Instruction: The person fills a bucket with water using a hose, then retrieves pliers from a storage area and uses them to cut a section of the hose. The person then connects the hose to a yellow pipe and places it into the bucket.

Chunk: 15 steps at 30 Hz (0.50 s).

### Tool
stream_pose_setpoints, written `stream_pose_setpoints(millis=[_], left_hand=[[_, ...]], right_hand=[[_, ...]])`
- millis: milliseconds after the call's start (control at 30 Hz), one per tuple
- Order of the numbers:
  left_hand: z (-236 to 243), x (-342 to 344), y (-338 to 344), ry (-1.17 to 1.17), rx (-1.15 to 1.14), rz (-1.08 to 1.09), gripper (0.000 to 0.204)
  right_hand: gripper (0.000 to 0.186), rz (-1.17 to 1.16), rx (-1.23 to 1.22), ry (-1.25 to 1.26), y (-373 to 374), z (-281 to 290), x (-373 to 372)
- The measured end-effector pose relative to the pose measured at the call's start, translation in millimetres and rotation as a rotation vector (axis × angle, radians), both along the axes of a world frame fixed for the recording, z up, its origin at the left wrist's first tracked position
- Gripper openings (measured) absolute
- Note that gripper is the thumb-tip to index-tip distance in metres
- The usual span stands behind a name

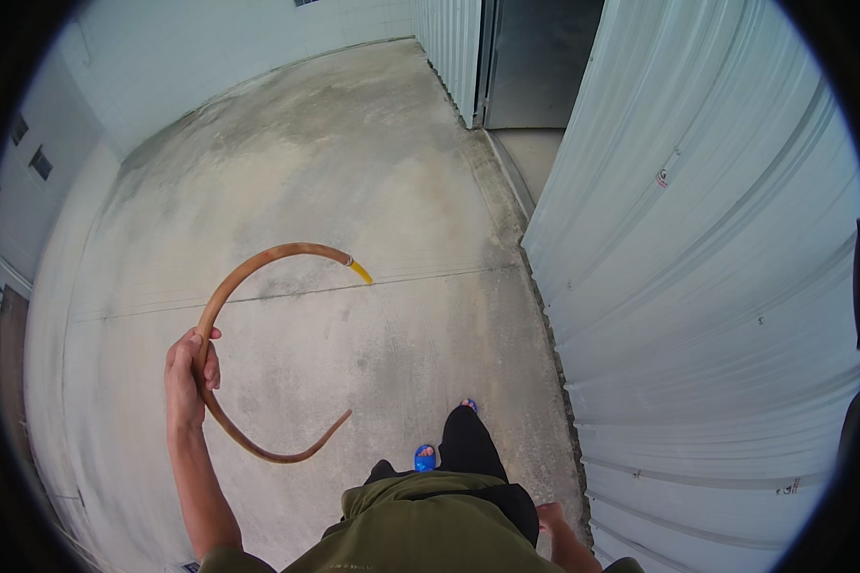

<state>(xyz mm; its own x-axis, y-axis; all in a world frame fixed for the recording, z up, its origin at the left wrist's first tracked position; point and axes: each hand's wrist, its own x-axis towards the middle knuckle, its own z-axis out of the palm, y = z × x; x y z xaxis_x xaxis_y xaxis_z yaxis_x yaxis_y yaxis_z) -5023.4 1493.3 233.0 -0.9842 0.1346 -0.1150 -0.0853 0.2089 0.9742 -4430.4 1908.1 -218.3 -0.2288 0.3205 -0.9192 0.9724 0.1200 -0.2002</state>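
Note:
My left hand (192,372) is closed around the middle of a brown, curved length of hose (242,271), held out above the ground to my left. The hose bends into a wide C that opens to the right. At its far end a ring-like band joins it to a short yellow tip (361,273). The near end narrows and curls up to the right. Down beside my right thigh hangs my right hand (550,518), only partly in view. Its fingers are hidden, so what they do does not show.
Stained concrete floor (430,334) with a joint line spreads before me. A white corrugated metal wall (698,248) runs along my right, with an open doorway (535,76) further ahead. White walls (229,48) stand far off and left. Blue sandals (424,458) are on my feet.

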Motion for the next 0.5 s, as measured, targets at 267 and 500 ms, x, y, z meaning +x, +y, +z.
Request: stream_pose_setpoints(millis=[267,500], left_hand=[[-24.5,-234.4,181.3,0.039,-0.006,-0.058,0.036],[37.3,-385.1,290.6,0.197,-0.071,-0.059,0.035]], right_hand=[[0.020,0.166,0.236,0.345,159.3,-75.3,-229.6],[0.014,-0.294,0.112,0.576,356.2,-18.7,-612.3]])
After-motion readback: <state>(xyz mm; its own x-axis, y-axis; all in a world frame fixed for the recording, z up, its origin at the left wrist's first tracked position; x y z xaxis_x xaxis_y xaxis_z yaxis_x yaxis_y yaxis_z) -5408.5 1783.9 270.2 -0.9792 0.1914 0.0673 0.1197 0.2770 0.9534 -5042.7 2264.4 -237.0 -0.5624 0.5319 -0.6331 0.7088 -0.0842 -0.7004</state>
